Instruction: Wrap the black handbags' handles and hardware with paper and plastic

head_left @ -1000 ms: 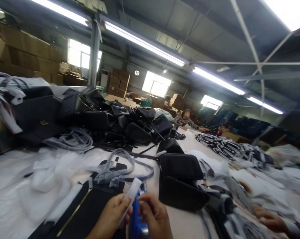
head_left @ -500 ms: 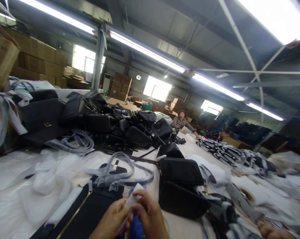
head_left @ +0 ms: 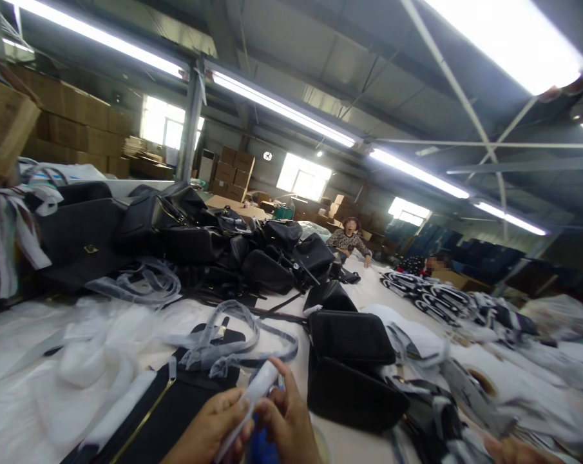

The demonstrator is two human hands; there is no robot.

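Observation:
Near the bottom centre, my left hand is closed around a narrow strip wrapped in white, which slants up to the right. My right hand has its fingers curled against the upper end of the strip, the index finger at its tip. What is inside the wrapping is hidden. Below the hands is a blue object, mostly covered by them. To the left lies a black bag with a gold zip. Its strap is wrapped in clear film and loops above my hands.
Black bags are heaped at the back left. Another black bag stands right of my hands. White wrapping sheets spread at left. Another person's blurred hand is at the lower right. A person leans over the table's far end.
The wrapped strip shows more fully, and my right index finger has straightened along its end. The far person's arm has drawn in to the left. The view has shifted slightly.

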